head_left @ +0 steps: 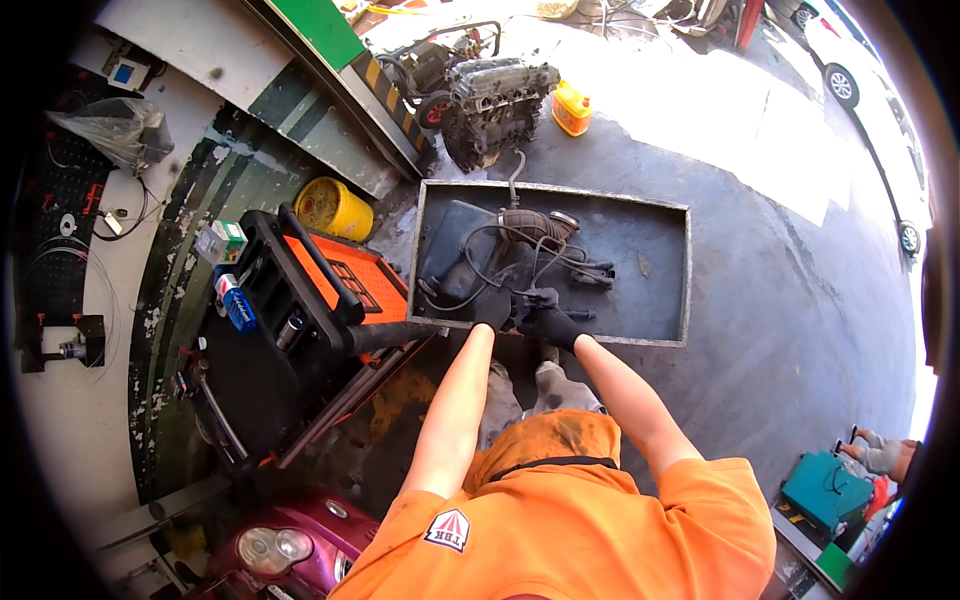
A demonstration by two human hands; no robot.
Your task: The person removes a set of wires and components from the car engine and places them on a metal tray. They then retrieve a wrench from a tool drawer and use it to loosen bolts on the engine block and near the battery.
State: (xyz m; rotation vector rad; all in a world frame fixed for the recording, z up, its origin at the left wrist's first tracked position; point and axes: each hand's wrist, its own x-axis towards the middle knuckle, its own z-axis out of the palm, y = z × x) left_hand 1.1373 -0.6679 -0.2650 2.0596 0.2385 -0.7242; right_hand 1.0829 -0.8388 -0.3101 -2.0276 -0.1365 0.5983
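A shallow metal tray with a pale rim [688,262] lies in front of me. My left hand [493,307], in a black glove, is over its near edge with the fingers curled. Right beside it is my right hand [549,323], also black-gloved and curled. Dark gloves against dark parts hide what the fingers hold, if anything. Thin looping hoses [466,250] run down close to both hands. Beyond them in the tray are a ribbed air intake hose [530,227] and a black plastic housing [461,226]. Small black connectors [598,276] lie to the right.
To the left stands an orange and black tool cart [262,375] carrying a blue can [236,305]. A yellow bucket [336,209] is behind it. Past the tray are an engine [492,105] and a yellow jug [571,108]. A purple vehicle [300,545] is at lower left.
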